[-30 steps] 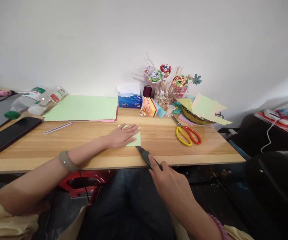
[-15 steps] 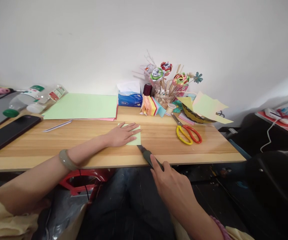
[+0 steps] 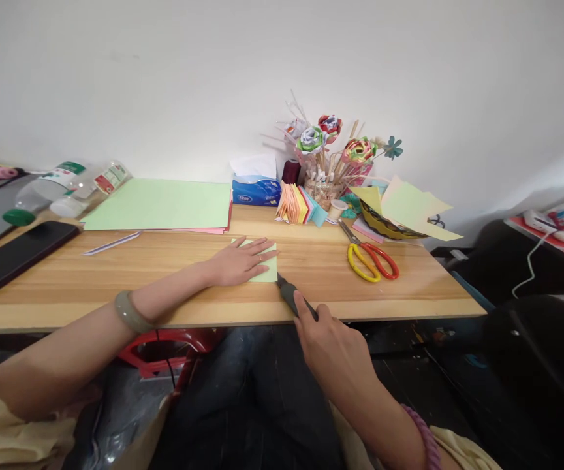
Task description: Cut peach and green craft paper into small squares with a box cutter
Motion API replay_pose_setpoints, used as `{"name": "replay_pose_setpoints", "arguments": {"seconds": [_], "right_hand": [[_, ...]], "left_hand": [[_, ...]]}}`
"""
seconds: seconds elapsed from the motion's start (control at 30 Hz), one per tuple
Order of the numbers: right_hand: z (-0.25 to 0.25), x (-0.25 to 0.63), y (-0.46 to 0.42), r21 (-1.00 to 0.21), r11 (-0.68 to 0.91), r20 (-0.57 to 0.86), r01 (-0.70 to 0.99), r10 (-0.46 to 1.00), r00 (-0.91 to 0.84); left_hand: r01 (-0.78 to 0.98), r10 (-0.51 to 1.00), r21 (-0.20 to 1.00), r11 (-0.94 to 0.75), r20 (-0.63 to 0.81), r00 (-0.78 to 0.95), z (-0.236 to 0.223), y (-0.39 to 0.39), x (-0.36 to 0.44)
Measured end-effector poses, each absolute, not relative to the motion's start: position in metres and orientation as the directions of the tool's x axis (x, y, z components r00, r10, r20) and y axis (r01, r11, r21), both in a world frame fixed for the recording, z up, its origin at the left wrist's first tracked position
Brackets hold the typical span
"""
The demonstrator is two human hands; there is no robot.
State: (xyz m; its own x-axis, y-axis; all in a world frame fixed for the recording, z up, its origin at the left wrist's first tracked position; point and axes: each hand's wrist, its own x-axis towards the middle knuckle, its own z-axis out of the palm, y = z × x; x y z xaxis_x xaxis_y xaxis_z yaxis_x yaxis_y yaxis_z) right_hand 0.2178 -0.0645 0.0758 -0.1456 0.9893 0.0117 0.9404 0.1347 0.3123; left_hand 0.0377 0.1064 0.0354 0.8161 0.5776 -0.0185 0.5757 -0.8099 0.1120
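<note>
A small light-green square of paper [image 3: 266, 274] lies on the wooden table [image 3: 179, 307]. My left hand [image 3: 237, 263] rests flat on it with the fingers spread, covering much of the sheet. My right hand [image 3: 328, 333] is wrapped round the dark handle of a utility knife [image 3: 289, 295]. The blade's tip is at the paper's near right corner; whether it touches the sheet I cannot tell. To the right lie scissors [image 3: 367, 258] with one yellow and one red handle.
Green paper sheets [image 3: 164, 205], a tissue pack [image 3: 256, 190], folded coloured papers [image 3: 294, 203], a thread spool [image 3: 337, 209] and paper flowers [image 3: 331, 140] line the back. A phone [image 3: 22, 254], a paper strip [image 3: 113, 243] and plastic bottles [image 3: 49, 186] are on the left.
The knife tip has shifted slightly to the right, from just below the paper's near edge to its near right corner. My left hand stays pressed on the paper.
</note>
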Motion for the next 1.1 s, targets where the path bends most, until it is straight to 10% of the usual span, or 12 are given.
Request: {"name": "replay_pose_setpoints", "arguments": {"seconds": [1.1], "right_hand": [[0.084, 0.221, 0.009, 0.151, 0.056, -0.043, 0.987, 0.998, -0.05]], "left_hand": [[0.597, 0.61, 0.156, -0.787, 0.054, 0.791, 0.035, 0.104, 0.038]]}}
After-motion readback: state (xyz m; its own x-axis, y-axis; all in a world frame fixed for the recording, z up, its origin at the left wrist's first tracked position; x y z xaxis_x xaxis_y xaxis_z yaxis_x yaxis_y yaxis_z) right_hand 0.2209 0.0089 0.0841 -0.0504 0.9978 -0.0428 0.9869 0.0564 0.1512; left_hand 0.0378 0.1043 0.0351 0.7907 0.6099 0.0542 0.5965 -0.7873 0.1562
